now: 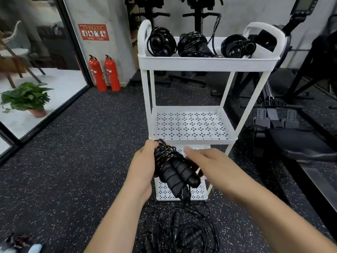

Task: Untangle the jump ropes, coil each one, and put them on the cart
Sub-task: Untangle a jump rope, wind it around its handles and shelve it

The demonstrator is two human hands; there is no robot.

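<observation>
Left grip (144, 161) was closed round the cord-wound end of the coiled rope (175, 168), fingers wrapped over the turns. Prob. so the wraps couldn't spring loose, w/ both foam handles hanging down out of the coil. Right grip (204, 159) sat just beside the bundle, palm down and blurred. Its fingertips were hidden behind the rope, so I couldn't tell if it was holding or only touching.

The bundle was held in front of the cart (207, 63), between the mid shelf (191, 125) and the bottom shelf (167, 192), not yet on either. The top tray already carried three coiled ropes (160, 42) side by side, nearly filling its width. One loose loop stuck up past the back rim.

Room-wise, the mid shelf was bare and open at the front, only a low lip to clear, so prob. the easiest drop (my guess, not observed). Watch the corner posts either side.

The tangled pile (178, 229) lay on the floor right under the arms, touching the cart's foot. Dangling handles could snag it on a low swing. A rowing machine (291, 143) crowded the right side, and the floor to the left was open.
</observation>
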